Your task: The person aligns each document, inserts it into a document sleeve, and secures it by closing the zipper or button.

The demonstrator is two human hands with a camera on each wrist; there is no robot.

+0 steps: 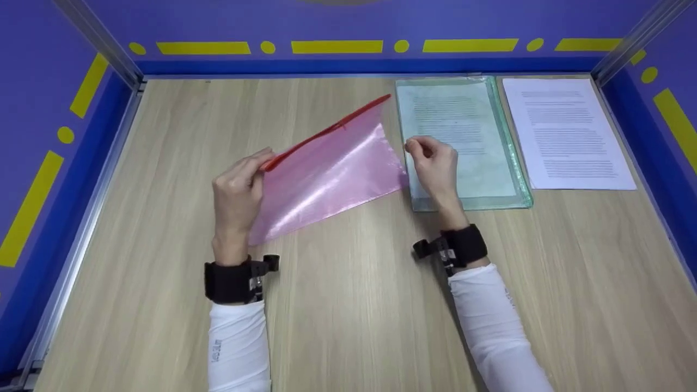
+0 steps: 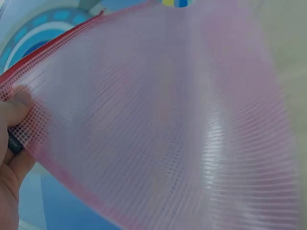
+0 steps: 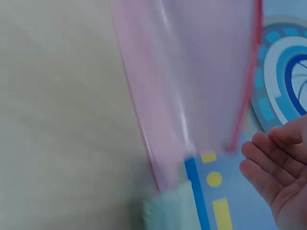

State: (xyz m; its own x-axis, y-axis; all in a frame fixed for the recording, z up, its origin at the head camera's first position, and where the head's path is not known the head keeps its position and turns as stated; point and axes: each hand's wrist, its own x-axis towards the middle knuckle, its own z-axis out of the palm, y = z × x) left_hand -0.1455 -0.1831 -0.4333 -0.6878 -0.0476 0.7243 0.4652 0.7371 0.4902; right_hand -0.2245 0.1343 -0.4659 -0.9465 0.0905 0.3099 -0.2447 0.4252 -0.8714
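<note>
A pink translucent mesh zipper pouch (image 1: 326, 177) is raised on a slant above the table, its red zipper edge at the top. My left hand (image 1: 237, 188) pinches it at the left end of the zipper. In the left wrist view, the thumb lies over the mesh corner of the pouch (image 2: 158, 120), with a small dark tab below it. My right hand (image 1: 438, 163) is off the pouch's right side, over a green zipper pouch. The right wrist view shows the fingers of that hand (image 3: 283, 167) loosely bent and holding nothing, apart from the pink pouch (image 3: 192, 72).
The green zipper pouch (image 1: 506, 125) lies flat at the back right with printed paper inside. Beside it, to the right, are printed white sheets (image 1: 566, 133). Blue-purple walls (image 1: 348, 27) with yellow marks border the wooden table (image 1: 337, 305).
</note>
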